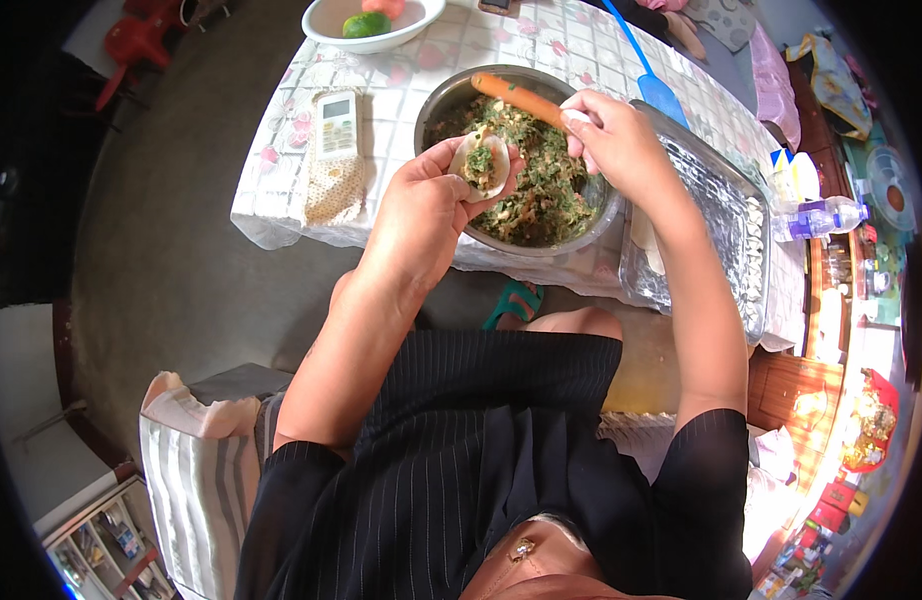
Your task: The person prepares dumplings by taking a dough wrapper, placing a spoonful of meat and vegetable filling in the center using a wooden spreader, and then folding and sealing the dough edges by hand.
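Observation:
My left hand (431,187) cradles a round dumpling wrapper (498,187) over the near left rim of a steel bowl (425,112). A small mound of green and yellow chopped filling (478,160) sits on the wrapper. In my right hand (607,139) is a long orange utensil (517,97), with a white part showing by the thumb. Its rounded end points left above the bowl, and a green scrap sticks to it. More chopped filling (543,180) fills much of the bowl.
Right of the bowl, a floured metal tray (693,199) carries a row of folded dumplings (753,255). A blue fly swatter (662,94) lies beyond it. Plastic bottles (821,221) lie at right. At left are a remote control (336,124) and a white basin (330,34) holding produce.

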`<state>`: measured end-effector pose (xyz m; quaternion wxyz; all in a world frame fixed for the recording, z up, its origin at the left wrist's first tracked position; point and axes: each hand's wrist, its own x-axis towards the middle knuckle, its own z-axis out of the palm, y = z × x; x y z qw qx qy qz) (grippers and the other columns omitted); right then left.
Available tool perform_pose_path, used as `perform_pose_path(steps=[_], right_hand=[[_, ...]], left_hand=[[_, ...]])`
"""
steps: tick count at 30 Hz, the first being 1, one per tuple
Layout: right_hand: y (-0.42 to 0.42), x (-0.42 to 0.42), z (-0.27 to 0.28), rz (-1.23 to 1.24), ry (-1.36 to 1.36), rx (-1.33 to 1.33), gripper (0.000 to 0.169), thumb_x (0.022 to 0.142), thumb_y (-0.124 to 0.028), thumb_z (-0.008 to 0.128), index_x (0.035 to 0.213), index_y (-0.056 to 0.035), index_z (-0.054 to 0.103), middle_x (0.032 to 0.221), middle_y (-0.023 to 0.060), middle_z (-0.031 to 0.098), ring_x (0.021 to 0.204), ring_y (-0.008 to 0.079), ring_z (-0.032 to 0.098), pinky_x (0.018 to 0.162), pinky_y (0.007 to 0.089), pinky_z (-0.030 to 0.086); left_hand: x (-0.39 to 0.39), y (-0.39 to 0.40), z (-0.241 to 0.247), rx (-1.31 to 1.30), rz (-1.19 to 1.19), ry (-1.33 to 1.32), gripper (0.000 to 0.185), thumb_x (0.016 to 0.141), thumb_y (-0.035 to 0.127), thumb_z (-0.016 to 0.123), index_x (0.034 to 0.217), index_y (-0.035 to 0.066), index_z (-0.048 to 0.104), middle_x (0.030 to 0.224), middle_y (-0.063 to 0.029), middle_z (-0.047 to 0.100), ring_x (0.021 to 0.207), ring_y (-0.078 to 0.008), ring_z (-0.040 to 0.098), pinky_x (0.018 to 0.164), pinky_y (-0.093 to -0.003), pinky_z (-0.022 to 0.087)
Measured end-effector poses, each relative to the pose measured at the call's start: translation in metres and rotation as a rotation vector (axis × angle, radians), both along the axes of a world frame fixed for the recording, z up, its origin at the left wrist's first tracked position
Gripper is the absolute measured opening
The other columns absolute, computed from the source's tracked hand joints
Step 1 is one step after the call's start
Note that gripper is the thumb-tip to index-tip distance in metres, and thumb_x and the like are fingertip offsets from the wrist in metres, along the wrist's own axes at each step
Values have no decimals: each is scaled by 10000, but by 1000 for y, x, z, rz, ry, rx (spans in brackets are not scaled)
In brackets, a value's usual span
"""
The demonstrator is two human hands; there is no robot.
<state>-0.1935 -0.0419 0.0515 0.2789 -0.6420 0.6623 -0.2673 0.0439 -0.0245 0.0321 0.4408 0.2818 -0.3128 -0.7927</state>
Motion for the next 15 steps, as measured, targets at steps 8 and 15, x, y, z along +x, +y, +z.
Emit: perform_pose_path(steps=[8,15], right_hand=[[60,16,7,79,119,-297,106,983,-150,626,1045,-66,642,756,136,666,668,300,656,647,383,511],[57,-10,6,-111,137,-230,102,994,-130,613,1062,-61,644,756,140,696,684,261,700,655,356,528]], left_hand=[[-1,-2,-5,-43,1,-26,547,852,-170,320,1390,-183,416,1332,-300,568,1251,-379,615,1124,-456,508],[-9,-28,3,-82,-171,-205,582,817,-196,326,1386,-168,444,1304,-283,582,1215,-379,638,1067,-452,545]])
